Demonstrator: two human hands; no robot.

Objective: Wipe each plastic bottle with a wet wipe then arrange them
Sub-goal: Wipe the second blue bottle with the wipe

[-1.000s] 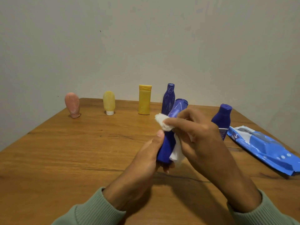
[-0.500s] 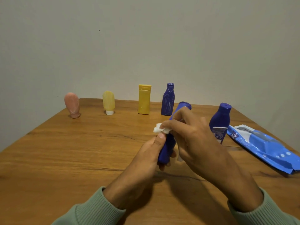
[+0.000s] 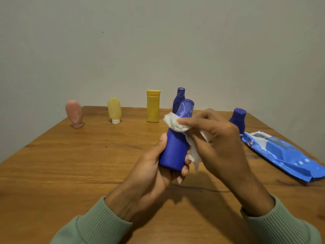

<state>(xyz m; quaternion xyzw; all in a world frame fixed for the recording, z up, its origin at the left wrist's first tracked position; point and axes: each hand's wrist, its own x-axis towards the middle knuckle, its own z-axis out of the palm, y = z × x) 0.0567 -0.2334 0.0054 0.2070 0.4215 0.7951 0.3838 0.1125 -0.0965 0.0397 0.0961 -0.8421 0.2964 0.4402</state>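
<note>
My left hand [image 3: 158,170] grips the base of a blue plastic bottle [image 3: 176,147], held above the table and tilted slightly right. My right hand [image 3: 216,138] pinches a white wet wipe [image 3: 174,123] against the bottle's neck, with the rest of the wipe hanging behind the bottle. Along the table's far edge stand a pink bottle [image 3: 74,113], a pale yellow bottle [image 3: 114,110], a yellow bottle [image 3: 153,105] and a blue bottle [image 3: 178,98], partly hidden by the held one. Another blue bottle [image 3: 238,120] stands at the right, behind my right hand.
A blue pack of wet wipes [image 3: 284,155] lies on the wooden table [image 3: 70,164] at the right, near its edge. A plain wall rises right behind the table.
The held bottle has turned more upright and risen. My right hand has slid the wipe up toward the bottle's neck, and more of the wipe hangs out below.
</note>
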